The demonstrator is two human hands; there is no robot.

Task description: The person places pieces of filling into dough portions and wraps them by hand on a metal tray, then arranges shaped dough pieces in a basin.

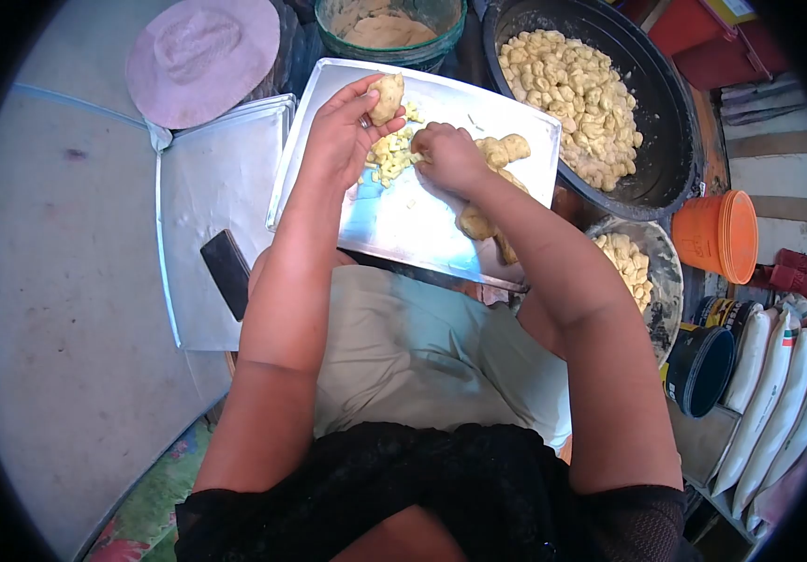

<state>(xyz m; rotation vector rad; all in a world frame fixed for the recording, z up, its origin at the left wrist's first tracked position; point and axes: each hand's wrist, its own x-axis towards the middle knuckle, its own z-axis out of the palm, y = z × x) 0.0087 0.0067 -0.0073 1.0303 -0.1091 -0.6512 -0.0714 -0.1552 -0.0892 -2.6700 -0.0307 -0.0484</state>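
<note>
Left hand [343, 133]: half-closing, gripping pale lump [387, 99] between thumb and fingers | Right hand [450, 159]: curling at diced pieces [388, 161], any hold not showing | Lump: sitting over tray [319, 103], leftward of right hand, long axis pointing roughly away from wearer.

Shiny metal tray [329, 140], matt black plastic tub [661, 178], pale cloth hat [199, 47]

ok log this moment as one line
left hand: holding doughy lump | right hand: at yellow bits | metal tray: beneath both hands | doughy pieces: tray's right side
</note>
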